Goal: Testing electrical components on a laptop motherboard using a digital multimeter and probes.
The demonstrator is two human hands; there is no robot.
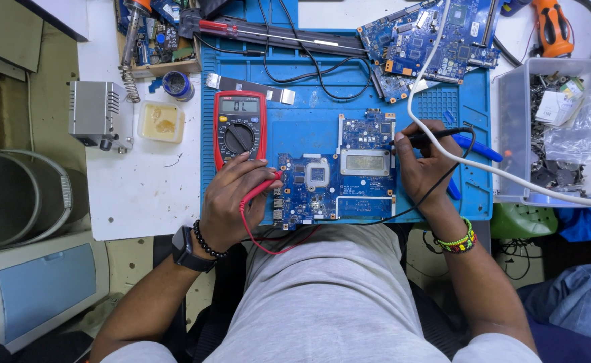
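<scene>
Two probes are already on the blue circuit board (336, 178), which lies on the blue mat (309, 121) on our worktop: our left hand (231, 195) pinches the red probe (263, 188), our right hand (424, 165) the black probe (426, 136). Beside them, the red multimeter (239, 126) is switched on, so we judge testing underway.

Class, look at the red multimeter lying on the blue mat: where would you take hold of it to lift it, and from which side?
Grip the red multimeter across its long side edges, around the dial section, coming down from above. It lies flat, face up, and its narrow body suits a pinch across its width. The left hand sits at its lower end with the red probe, so approach from the upper end.
</scene>
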